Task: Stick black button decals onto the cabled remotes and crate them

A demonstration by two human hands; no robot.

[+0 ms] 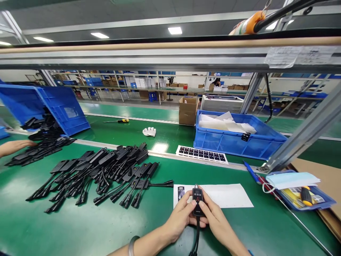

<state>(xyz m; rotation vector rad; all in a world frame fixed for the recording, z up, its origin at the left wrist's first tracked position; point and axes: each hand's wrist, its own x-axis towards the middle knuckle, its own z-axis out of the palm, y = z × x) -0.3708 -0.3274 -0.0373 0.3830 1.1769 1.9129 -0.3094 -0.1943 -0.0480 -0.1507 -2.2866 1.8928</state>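
A black controller (198, 200) is gripped between the left hand (179, 218) and right hand (217, 217), both thumbs on its face, its cables (197, 229) trailing below. It is above the green bench (266, 227), by the near edge of a white sheet (230, 196); leftward lie piled black cabled units (107, 157), and farther back stands a blue bin (218, 141) holding papers (226, 123)

The left hand (179, 217) and right hand (216, 219) cupped together over the workbench (93, 231)'s near side, both thumbs (205, 209) angled inward.
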